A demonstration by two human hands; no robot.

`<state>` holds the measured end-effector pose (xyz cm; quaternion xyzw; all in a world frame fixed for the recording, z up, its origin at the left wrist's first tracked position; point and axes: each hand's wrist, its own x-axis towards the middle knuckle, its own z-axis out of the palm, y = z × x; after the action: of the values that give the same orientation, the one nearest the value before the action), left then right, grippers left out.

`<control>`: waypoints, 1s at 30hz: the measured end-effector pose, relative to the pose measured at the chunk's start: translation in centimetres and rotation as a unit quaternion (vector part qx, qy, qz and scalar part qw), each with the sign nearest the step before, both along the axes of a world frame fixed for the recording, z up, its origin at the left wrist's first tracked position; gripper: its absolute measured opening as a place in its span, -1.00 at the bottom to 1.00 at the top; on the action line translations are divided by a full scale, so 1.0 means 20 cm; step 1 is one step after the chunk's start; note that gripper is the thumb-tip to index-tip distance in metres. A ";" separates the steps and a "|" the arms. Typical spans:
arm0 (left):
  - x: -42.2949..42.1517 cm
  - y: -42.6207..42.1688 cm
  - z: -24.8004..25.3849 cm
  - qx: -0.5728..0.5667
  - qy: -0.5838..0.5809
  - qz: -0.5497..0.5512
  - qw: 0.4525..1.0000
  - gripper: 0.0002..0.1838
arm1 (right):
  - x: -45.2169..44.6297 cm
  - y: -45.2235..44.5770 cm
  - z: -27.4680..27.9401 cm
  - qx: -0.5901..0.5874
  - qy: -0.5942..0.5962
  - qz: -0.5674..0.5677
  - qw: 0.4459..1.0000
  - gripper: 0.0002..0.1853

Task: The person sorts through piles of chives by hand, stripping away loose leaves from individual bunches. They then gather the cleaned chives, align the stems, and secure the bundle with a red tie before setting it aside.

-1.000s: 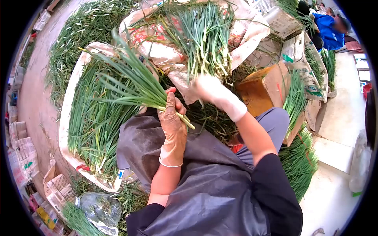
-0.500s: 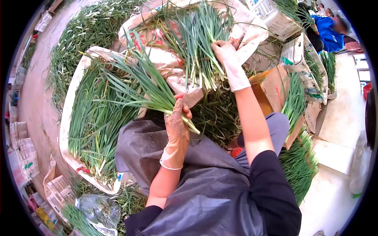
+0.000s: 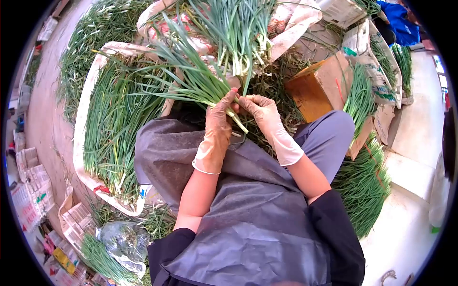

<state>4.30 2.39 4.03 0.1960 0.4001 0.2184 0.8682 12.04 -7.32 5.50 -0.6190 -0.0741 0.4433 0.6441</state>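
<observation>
My left hand [image 3: 221,114], in a thin pale glove, is wrapped round a bunch of green onions [image 3: 202,86]. The leaves fan up and left, and the pale stem ends poke out below the fist. Close against it, my gloved right hand [image 3: 260,110] pinches the lower end of a single green onion stalk [image 3: 246,86], its fingertips touching or nearly touching the left fingers. Just beyond both hands lies a loose pile of green onions [image 3: 238,33] on a white and red sack, roots toward me.
At left, a white-rimmed tub [image 3: 78,138] holds more green onions. A cardboard box [image 3: 324,83] stands by my right knee, with tied bundles [image 3: 365,190] beside it. White crates [image 3: 358,45] and a person in blue [image 3: 400,24] are at upper right. A plastic bag [image 3: 125,240] lies lower left.
My right hand has come back from the pile toward me and now meets the left hand, bringing a stalk. The left hand keeps its bunch, slightly higher. The view has shifted a little.
</observation>
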 end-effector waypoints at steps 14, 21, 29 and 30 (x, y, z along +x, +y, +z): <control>-0.05 0.10 0.02 0.010 -0.126 0.066 0.990 -0.78 | 0.12 0.10 0.31 -0.190 -0.451 0.221 0.844 -0.61; -0.03 0.08 0.01 0.083 -0.082 0.070 0.991 -0.64 | 0.00 0.11 0.00 0.010 -0.240 0.071 0.968 -0.81; -0.04 0.08 0.03 0.089 -0.098 -0.016 0.991 -0.65 | 0.05 0.09 0.04 0.057 -0.054 0.006 0.997 -0.84; -0.04 0.08 0.01 0.090 -0.099 -0.017 0.991 -0.65 | 0.05 0.09 0.04 0.066 -0.108 0.030 0.991 -0.84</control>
<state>3.49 4.05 4.32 0.2572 0.2873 0.2573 0.8860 13.05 -5.49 6.31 -0.6171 -0.1913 0.3869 0.6580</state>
